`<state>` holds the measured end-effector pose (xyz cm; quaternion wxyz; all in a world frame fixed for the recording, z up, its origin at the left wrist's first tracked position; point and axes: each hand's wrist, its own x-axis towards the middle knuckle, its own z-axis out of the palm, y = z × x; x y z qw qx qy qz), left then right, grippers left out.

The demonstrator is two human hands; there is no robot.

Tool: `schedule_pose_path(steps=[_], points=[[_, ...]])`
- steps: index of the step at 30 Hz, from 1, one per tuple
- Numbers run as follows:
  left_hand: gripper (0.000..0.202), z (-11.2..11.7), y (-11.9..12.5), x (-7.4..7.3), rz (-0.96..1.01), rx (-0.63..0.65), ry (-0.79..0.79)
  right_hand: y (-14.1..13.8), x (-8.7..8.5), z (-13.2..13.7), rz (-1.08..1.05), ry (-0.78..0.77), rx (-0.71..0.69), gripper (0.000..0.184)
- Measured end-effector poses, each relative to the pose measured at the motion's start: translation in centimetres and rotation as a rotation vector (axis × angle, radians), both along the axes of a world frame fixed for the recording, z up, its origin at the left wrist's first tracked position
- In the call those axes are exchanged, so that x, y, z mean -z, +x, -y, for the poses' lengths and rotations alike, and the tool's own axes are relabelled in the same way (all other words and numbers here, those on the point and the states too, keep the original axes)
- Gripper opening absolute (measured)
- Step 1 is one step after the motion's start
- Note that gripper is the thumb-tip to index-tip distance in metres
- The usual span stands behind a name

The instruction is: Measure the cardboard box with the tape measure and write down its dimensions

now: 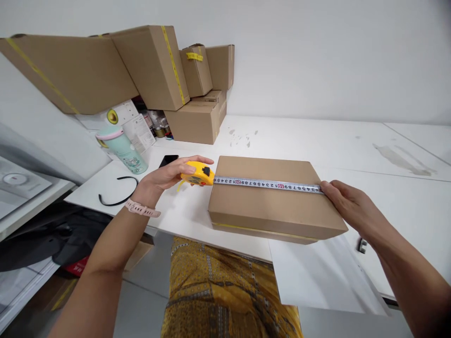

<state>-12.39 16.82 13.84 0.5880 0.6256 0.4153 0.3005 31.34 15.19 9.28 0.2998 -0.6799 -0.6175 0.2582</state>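
Observation:
A closed brown cardboard box (268,204) rests on the white table, with yellow tape along its near side. Across its top runs the silver blade of a tape measure (198,172), whose yellow case sits just off the box's left edge. My left hand (171,172) is wrapped round that case, thumb on top. At the box's right edge my right hand (343,199) pinches the end of the blade against the cardboard; its lower fingers are hidden behind the box.
Cardboard boxes (192,119) are stacked along the wall at the back left. A mint green tumbler (123,152), a black phone (169,159) and a black band (120,203) lie or stand on the left. White paper (317,277) hangs over the table's front edge.

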Motion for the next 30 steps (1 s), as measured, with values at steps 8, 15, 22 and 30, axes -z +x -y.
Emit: schedule_pose_path(steps=[8,15,22,30], points=[[0.072,6.9,2.6,-2.7,0.023,0.039,-0.050,-0.5,-4.2,-2.1,-0.178,0.239,0.162,0.029],[0.077,17.1,14.4,6.6,0.485,0.241,-0.614,-6.0,-6.1,-6.5,-0.045,0.145,-0.391,0.027],[0.074,16.6,21.2,6.2,0.577,0.030,-0.652,-8.2,-3.9,-9.9,0.002,0.119,-0.457,0.032],[0.070,16.8,21.3,4.0,0.699,-0.056,-0.693,-7.5,-3.7,-10.2,-0.047,0.007,-0.495,0.026]])
